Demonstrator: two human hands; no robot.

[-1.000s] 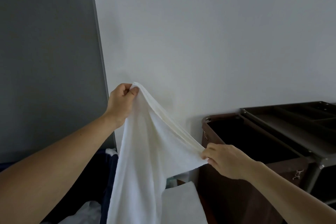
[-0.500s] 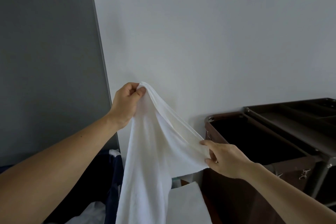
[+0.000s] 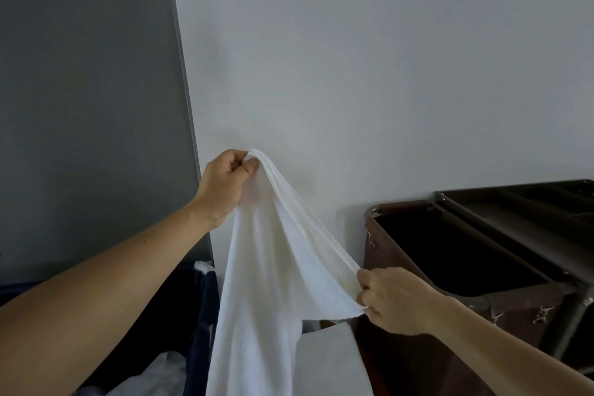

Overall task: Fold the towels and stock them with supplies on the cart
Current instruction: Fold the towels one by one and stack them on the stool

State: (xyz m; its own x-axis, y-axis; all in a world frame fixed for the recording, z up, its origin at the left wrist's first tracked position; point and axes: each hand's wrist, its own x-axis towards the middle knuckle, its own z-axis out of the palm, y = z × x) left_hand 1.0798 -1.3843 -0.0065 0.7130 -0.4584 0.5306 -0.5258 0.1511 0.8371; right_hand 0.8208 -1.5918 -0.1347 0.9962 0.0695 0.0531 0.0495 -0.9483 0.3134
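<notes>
Left of the cart (image 3: pixel 520 309), low and nearest, a dark blue hamper (image 3: pixel 201 309) holds white linen (image 3: pixel 151 373). Above it, also left of the cart, a white towel (image 3: pixel 266 283) hangs in the air, its top edge stretched on a slope between both hands. The right hand (image 3: pixel 397 300), just in front of the cart's left corner, pinches the lower end with curled fingers (image 3: pixel 366 278). The left hand (image 3: pixel 223 186), higher and farther left of the cart, grips the upper end between thumb and fingers. Behind the cart stands a white wall (image 3: pixel 353 58); a grey panel (image 3: pixel 86 90) rises far left of the cart.
</notes>
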